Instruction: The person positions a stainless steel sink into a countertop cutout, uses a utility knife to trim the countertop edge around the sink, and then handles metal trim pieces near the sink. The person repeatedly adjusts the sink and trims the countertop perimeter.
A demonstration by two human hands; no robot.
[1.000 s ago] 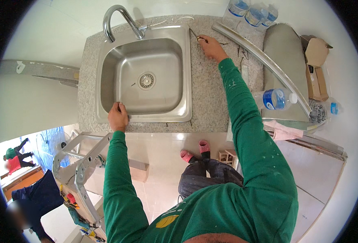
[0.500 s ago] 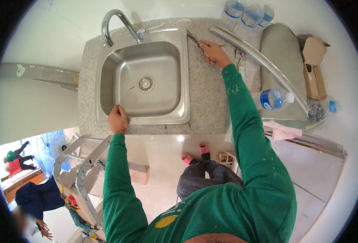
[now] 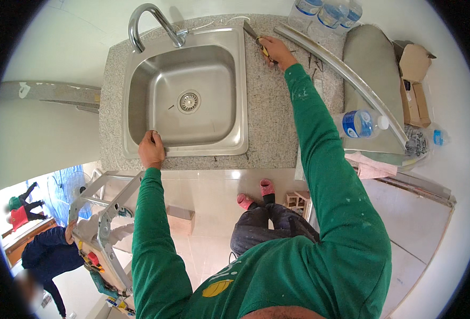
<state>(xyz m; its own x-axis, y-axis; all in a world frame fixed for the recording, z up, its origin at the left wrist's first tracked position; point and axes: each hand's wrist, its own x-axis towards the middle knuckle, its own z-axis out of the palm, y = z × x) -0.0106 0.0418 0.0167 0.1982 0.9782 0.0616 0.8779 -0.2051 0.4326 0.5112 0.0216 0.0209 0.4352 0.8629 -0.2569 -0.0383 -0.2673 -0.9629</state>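
My right hand grips the yellow and black handle of a flat-bladed knife. The grey blade points toward the back right corner of the steel sink, beside its rim. At the sink's front left corner, my left hand is closed with its fingers pinched together over the rim. What those fingers hold, if anything, is too small to make out. A small dark screw-like piece lies in the basin next to the drain. The sink is set in a speckled grey countertop.
A curved chrome faucet rises behind the sink. To the right are a long metal strip, a lying water bottle, more bottles, and an opened cardboard box. A stepladder and another person are at the left.
The view has shifted slightly. My right hand has turned a little, and more of the knife's handle shows. My left hand stays at the front rim. The other person's arms have moved.
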